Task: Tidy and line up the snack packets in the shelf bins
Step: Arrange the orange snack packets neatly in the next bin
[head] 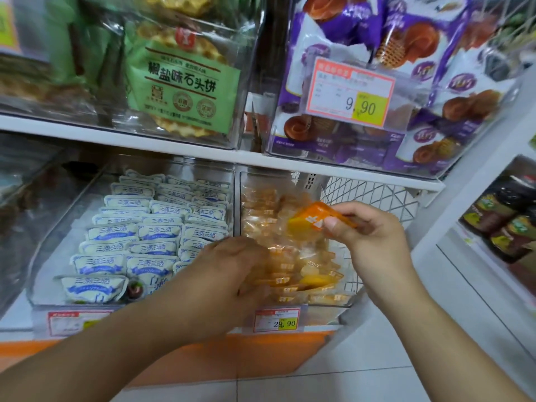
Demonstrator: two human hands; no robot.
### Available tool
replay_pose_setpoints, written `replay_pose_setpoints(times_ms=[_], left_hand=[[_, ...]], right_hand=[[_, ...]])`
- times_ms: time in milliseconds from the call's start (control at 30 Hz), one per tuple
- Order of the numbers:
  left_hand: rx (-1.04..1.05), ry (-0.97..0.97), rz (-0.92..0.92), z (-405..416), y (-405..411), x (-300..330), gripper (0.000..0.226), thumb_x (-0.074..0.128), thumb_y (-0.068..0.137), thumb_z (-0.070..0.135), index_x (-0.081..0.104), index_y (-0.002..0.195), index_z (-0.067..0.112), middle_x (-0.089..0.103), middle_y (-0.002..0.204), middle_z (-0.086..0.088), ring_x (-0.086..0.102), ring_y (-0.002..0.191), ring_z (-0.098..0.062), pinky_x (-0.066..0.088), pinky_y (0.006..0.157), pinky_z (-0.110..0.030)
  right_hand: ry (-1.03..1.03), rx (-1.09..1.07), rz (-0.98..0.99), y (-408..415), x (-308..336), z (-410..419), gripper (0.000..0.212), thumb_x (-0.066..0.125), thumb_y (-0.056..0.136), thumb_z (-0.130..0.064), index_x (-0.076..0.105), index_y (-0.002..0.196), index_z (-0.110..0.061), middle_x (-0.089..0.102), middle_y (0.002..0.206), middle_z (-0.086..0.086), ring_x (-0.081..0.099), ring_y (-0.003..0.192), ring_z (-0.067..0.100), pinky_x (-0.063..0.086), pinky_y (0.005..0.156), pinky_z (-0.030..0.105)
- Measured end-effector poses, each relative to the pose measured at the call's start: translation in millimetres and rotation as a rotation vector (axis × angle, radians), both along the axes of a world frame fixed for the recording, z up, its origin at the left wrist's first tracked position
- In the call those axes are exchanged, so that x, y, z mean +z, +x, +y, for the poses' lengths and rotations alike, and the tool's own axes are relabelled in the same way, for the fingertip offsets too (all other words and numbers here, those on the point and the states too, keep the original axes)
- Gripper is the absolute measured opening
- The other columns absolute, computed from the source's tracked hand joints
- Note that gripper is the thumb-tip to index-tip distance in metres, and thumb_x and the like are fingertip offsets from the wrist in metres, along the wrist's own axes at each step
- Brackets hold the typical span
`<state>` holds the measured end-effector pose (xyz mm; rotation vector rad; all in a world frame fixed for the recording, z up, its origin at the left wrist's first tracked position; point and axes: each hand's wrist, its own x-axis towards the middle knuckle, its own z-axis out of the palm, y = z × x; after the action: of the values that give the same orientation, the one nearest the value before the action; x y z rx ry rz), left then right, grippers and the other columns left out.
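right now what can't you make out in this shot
- Left hand, head view: motion-blurred; whether it grips any orange packets is unclear.
- Orange packet in the right hand: print too blurred to read, far end hidden by fingers.
- Left price tag: blurred and partly behind the left forearm.
- Dark items at the right edge: cut off, blurred.
- Far-left bin: contents smeared beyond telling.

Price tags (277, 320) on shelf edge; tiled floor (362, 369).

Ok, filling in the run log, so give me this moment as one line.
right hand: holds orange packet above orange bin | left hand: down in that bin, blurred | white-blue packets: in rows, untouched
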<state>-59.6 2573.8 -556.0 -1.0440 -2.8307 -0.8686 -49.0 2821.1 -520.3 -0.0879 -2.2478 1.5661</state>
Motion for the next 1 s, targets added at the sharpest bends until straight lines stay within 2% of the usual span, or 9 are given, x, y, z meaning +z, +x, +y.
replay_pose_setpoints(times_ms=[100,200,267,400,533,600,767,867,1000], left_hand=[[0.152,0.182,-0.139,-3,7,10,0.056,0.066,0.089,0.055,0.044,0.140,0.047,0.051,0.132,0.031,0.052,0.119,0.007,0.046,0.099,-0.019],[0.232,0.330,-0.065,-3,12,18,0.062,0.071,0.081,0.058,0.044,0.136,0.050,0.049,0.122,0.031,0.050,0.116,0.010,0.042,0.090,-0.010],[0.213,0.374,-0.061,-2,15,28,0.052,0.071,0.080,0.057,0.051,0.128,0.051,0.055,0.112,0.025,0.056,0.108,0.004,0.048,0.083,-0.013],[0.150,0.524,-0.301,0,18,40,0.008,0.076,0.090,0.029,0.073,0.097,0.032,0.075,0.088,0.008,0.071,0.081,-0.010,0.058,0.073,-0.035],[0.277,0.779,-0.464,-4,16,40,0.011,0.079,0.087,0.017,0.076,0.094,0.025,0.080,0.086,0.003,0.077,0.076,-0.014,0.056,0.060,-0.020],[0.280,0.841,-0.566,-6,14,38,0.016,0.081,0.085,0.017,0.076,0.098,0.023,0.080,0.089,0.000,0.078,0.081,-0.019,0.060,0.067,-0.023],[0.253,0.748,-0.502,-8,5,34,0.027,0.081,0.085,0.013,0.071,0.107,0.027,0.079,0.099,0.008,0.075,0.094,-0.009,0.057,0.082,-0.026],[0.321,0.606,-0.357,-13,-1,24,0.034,0.077,0.087,0.016,0.067,0.112,0.036,0.074,0.106,0.019,0.068,0.104,0.002,0.057,0.094,-0.032],[0.286,0.281,-0.203,-18,2,13,0.046,0.065,0.096,0.015,0.055,0.127,0.048,0.062,0.125,0.028,0.058,0.114,0.004,0.048,0.092,-0.019]], right_hand=[[-0.096,0.056,0.024,8,6,-2,0.013,0.076,0.090,-0.001,0.080,0.096,-0.012,0.079,0.088,0.010,0.075,0.081,0.026,0.063,0.079,0.044],[-0.130,0.131,0.052,13,14,-12,0.014,0.077,0.088,0.002,0.081,0.092,-0.011,0.077,0.079,0.012,0.071,0.070,0.018,0.059,0.064,0.027],[-0.124,0.182,0.059,15,18,-22,0.016,0.077,0.086,0.003,0.080,0.093,-0.012,0.077,0.077,0.007,0.071,0.068,0.014,0.056,0.062,0.023],[-0.242,0.340,-0.049,18,14,-37,0.031,0.083,0.084,-0.011,0.073,0.114,-0.011,0.080,0.095,0.013,0.075,0.083,0.025,0.062,0.065,0.034],[-0.240,0.427,-0.196,16,1,-33,0.040,0.086,0.078,-0.014,0.071,0.114,-0.005,0.079,0.106,0.014,0.075,0.094,0.026,0.063,0.075,0.041],[-0.192,0.391,-0.174,14,-4,-31,0.032,0.088,0.075,-0.012,0.074,0.101,0.000,0.078,0.098,0.017,0.074,0.085,0.028,0.061,0.078,0.044],[-0.357,0.283,-0.076,12,5,-21,0.032,0.088,0.077,-0.015,0.071,0.103,-0.007,0.076,0.095,0.025,0.072,0.079,0.040,0.058,0.079,0.056],[-0.115,0.187,-0.061,13,13,-14,0.020,0.079,0.086,0.001,0.069,0.100,-0.009,0.080,0.088,0.010,0.077,0.074,0.029,0.064,0.065,0.044],[0.306,0.164,-0.047,12,5,-8,0.021,0.085,0.085,-0.011,0.075,0.090,-0.030,0.076,0.084,-0.007,0.071,0.076,0.016,0.059,0.071,0.029]])
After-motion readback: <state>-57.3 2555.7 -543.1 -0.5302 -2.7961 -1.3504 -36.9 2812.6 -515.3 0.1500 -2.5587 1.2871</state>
